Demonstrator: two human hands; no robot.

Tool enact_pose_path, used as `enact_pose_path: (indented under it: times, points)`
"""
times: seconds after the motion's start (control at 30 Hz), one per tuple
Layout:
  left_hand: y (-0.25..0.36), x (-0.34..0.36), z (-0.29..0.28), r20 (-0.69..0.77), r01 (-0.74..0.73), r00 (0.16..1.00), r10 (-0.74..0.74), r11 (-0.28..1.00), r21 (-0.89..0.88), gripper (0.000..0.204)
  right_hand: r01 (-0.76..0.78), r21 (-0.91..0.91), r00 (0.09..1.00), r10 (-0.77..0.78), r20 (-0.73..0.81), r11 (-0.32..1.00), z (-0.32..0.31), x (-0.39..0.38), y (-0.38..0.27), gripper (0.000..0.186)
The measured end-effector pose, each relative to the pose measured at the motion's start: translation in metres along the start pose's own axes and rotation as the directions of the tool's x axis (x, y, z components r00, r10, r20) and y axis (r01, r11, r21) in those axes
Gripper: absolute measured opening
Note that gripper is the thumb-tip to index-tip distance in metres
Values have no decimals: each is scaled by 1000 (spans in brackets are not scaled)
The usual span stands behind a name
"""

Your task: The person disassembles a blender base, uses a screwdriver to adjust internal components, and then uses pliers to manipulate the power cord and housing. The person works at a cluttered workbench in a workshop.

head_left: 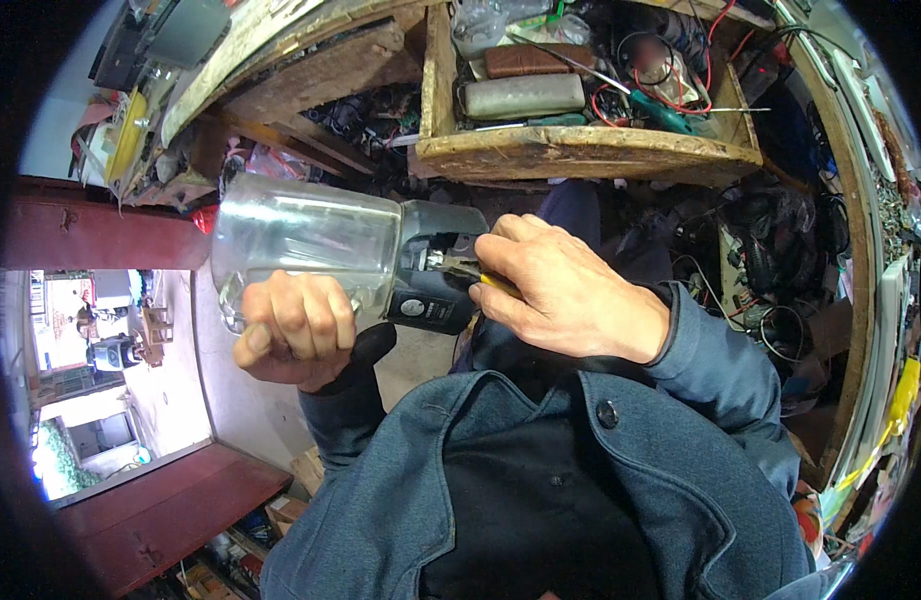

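Left hand is gripping a clear, cylindrical, hard-walled jar, presumably steadying it sideways; at the jar's right end, the right hand is clamping a yellow-handled metal tool, likely for control, pointing its tip at the black, boxy plastic base.

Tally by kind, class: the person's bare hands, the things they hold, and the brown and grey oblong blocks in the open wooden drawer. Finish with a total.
Hands: 2 (left hand, right hand)
Clear jug: 1
Yellow-handled tool: 1
Oblong blocks: 2 (brown block, grey block)
Total: 6
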State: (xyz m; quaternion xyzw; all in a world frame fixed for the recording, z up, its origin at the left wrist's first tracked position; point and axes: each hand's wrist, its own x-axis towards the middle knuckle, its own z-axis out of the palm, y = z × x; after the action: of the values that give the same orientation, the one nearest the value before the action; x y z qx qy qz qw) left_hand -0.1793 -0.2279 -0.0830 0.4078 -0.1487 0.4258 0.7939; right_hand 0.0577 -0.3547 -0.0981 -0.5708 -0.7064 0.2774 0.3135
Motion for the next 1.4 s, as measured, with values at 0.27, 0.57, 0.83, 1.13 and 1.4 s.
enact_pose_path:
  times: [0.27, 0.57, 0.83, 1.13, 1.4]
  points:
    - [-10, 12, 1, -59, 34, 998, -30, 998, 59, 40, 20, -228, 985, -59, -164, 974, -6, 1, -8, 23]
    - [-25, 29, 9, 38, 18, 999, -25, 987, 161, 41, 37, -315, 965, -116, -237, 948, -5, 7, -4, 21]
    - [-31, 27, 22, 21, 22, 999, -27, 978, 206, 37, 131, -446, 940, -253, -227, 885, -1, 8, 2, 18]
    - [-22, 27, 7, 27, -34, 999, 31, 993, 111, 42, -50, -154, 968, 10, -249, 987, -18, 13, -9, 27]
    - [-1, 22, -11, -32, -58, 998, 54, 986, -158, 43, -5, -162, 980, -28, -198, 987, -30, 0, 5, 23]
